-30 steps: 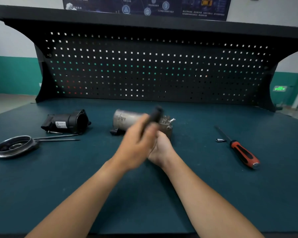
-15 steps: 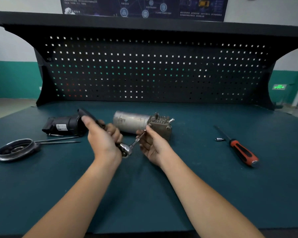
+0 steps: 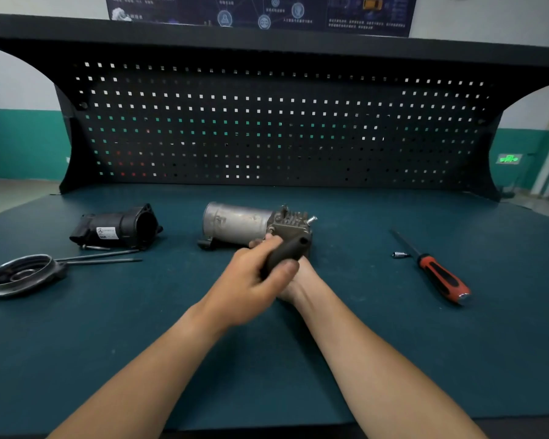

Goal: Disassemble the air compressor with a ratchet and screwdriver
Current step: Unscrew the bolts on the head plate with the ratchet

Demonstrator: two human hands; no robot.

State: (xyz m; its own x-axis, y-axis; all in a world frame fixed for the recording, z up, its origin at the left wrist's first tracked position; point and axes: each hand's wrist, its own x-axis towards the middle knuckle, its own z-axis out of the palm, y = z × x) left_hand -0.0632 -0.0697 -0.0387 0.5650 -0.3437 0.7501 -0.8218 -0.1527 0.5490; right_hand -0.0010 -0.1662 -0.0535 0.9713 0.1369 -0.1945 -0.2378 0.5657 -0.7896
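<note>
The air compressor, a grey metal cylinder with a finned head at its right end, lies on its side mid-table. My left hand grips the black handle of the ratchet, which points up and to the right in front of the compressor head. My right hand sits just behind and under the left hand, mostly hidden by it; its fingers cannot be seen. The ratchet's head and socket are hidden. A red and black screwdriver lies on the table to the right.
A black plastic housing lies at the left, with a round metal cover and two long bolts in front of it. A small socket bit sits beside the screwdriver shaft. A pegboard closes the back of the green table.
My left hand has swung the ratchet handle from the left back to the right, across the front of the compressor head, and now covers my right hand again.
</note>
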